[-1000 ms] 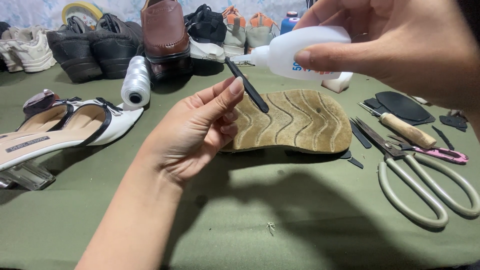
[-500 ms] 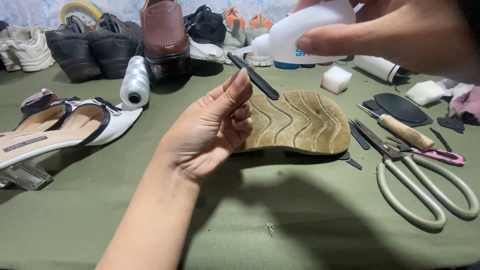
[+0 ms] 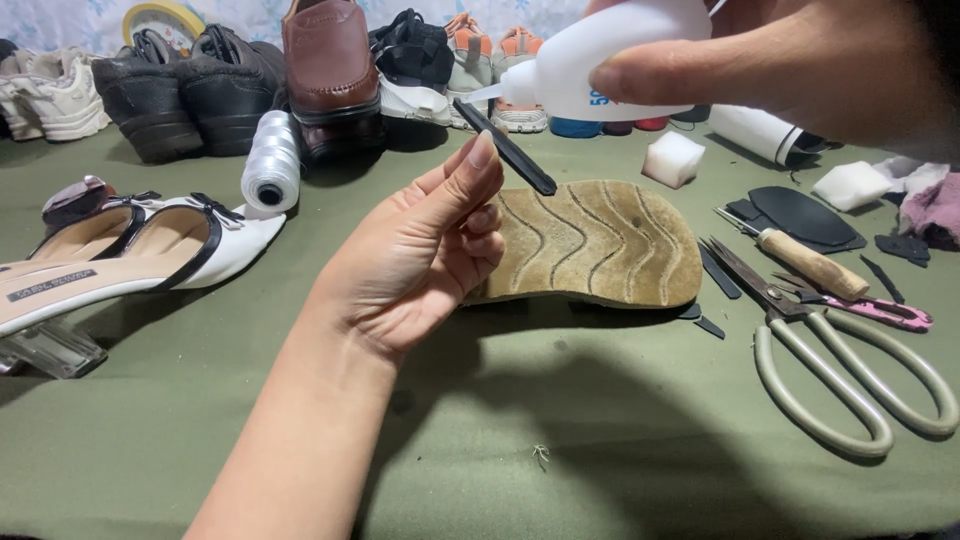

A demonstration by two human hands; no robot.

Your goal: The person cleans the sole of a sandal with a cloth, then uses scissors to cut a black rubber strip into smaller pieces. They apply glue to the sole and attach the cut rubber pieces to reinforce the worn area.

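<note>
Gluing step: left hand point(image 3: 420, 265) pinches a black strip point(image 3: 505, 147), right hand point(image 3: 790, 60) grips the glue bottle point(image 3: 600, 60), whose nozzle needs steadying at the strip's tip.

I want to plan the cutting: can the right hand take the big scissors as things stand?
Probably not yet: the right hand grips the white bottle. The scissors lie uncovered.

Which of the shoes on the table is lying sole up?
The tan shoe with the wavy-grooved sole, lying just behind the left hand. The white heeled sandal and the shoes lined up at the back, like the brown loafer, sit right way up.
</note>
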